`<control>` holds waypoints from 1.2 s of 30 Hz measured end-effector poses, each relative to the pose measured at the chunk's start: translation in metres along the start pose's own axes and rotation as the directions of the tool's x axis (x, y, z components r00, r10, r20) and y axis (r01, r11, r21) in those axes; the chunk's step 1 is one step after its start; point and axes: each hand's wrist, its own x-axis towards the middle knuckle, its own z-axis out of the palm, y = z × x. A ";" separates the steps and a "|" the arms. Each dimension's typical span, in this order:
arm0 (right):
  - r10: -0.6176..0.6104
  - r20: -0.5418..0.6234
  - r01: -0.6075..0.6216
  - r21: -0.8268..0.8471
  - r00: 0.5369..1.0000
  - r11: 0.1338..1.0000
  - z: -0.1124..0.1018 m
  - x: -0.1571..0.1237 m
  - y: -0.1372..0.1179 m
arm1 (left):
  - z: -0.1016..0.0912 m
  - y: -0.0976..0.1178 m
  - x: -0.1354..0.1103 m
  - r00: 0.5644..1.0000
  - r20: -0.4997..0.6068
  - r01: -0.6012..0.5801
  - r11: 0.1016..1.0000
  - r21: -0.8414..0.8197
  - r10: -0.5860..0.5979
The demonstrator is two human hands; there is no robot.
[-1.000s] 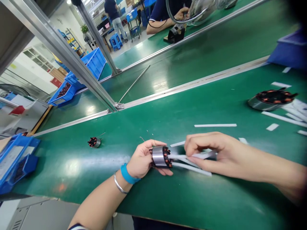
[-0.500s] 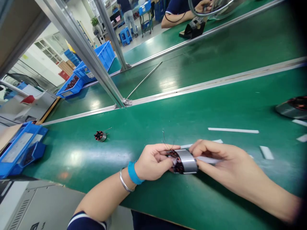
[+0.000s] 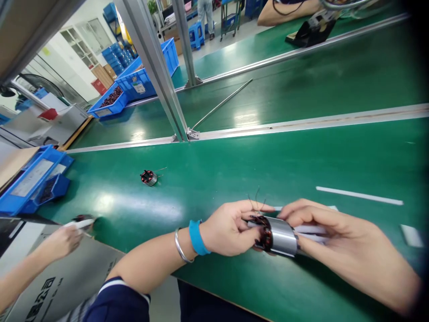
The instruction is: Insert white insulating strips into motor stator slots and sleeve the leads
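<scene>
A motor stator [image 3: 283,236], a silver cylinder with copper windings and thin wires rising from its left end, is held sideways above the green bench. My left hand [image 3: 229,228] is closed around the wound end, with a bit of white material by the thumb. At the other end, my right hand [image 3: 342,235] pinches white strips [image 3: 310,229] against the stator's opening; how deep they reach is hidden. Beyond the right hand lie a long white strip [image 3: 358,195] and a short white piece [image 3: 411,235]. A smaller stator [image 3: 148,177] stands off to the left.
At the left edge, another person's hand [image 3: 63,243] holds something whitish beside a dark round part. Blue bins [image 3: 36,179] stand at the bench's left end. A metal post [image 3: 157,67] and a rail [image 3: 301,121] border the far side, with a thin rod [image 3: 223,103] behind.
Another person's hand has come into view at the left. The view has shifted, and the stator remains between my hands, its silver side turned slightly more toward me.
</scene>
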 end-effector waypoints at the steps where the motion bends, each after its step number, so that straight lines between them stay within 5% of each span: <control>1: 0.002 0.018 -0.002 -0.011 1.000 1.000 -0.001 -0.001 0.001 | -0.001 0.001 0.000 1.000 0.026 0.005 1.000 -0.014 -0.005; 8: 0.207 0.144 -0.215 0.041 0.968 0.976 -0.007 -0.007 0.017 | -0.009 0.000 0.002 0.997 0.049 0.060 0.993 -0.098 -0.055; 14: 0.326 0.168 -0.354 0.181 0.930 0.917 -0.003 -0.003 0.021 | -0.003 0.001 0.002 0.998 -0.035 0.044 0.994 -0.096 -0.047; 28: 0.168 0.137 -0.177 0.061 0.976 0.982 -0.003 -0.008 0.010 | 0.004 -0.002 0.007 0.991 -0.115 -0.071 0.997 0.030 0.074; 36: 0.154 0.264 -0.177 0.066 0.952 0.982 -0.007 -0.006 0.005 | 0.005 -0.007 0.006 0.994 -0.109 -0.013 0.990 -0.142 -0.003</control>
